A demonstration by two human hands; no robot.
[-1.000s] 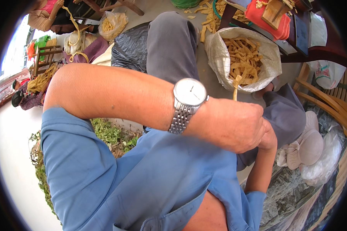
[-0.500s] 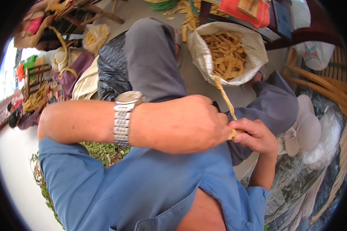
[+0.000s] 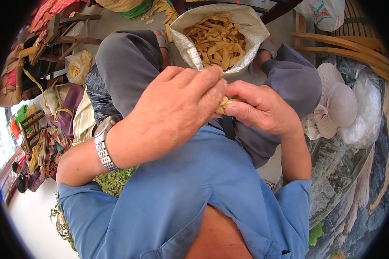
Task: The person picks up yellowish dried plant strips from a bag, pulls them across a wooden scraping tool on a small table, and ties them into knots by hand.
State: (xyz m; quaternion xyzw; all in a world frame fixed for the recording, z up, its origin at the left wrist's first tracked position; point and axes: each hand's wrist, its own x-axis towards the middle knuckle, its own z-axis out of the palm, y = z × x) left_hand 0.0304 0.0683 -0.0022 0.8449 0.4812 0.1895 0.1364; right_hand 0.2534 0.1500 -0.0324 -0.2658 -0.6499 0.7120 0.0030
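Note:
My left hand (image 3: 183,101), below a wrist with a metal watch (image 3: 103,144), is closed with its back to me, and its fingertips are hidden. Pressed close beside it, my right hand (image 3: 263,108) pinches a small yellowish-tan dried strip (image 3: 223,106) between thumb and forefinger. The strip looks folded or knotted, and it runs in under my left fingers. Just beyond both hands stands an open white woven sack (image 3: 181,47), full of tan dried strips (image 3: 218,41).
Both my knees flank the sack. On the right lie a pale hat (image 3: 341,105), a clear plastic bag (image 3: 365,108) and a bamboo chair (image 3: 341,43). At left are a small bag of strips (image 3: 78,67), a black plastic bag (image 3: 101,97) and wooden stools (image 3: 69,39).
My view has shifted, and both hands have come nearer the sack. The long strip that stretched from my right hand toward the sack no longer shows; only a short knotted bit does.

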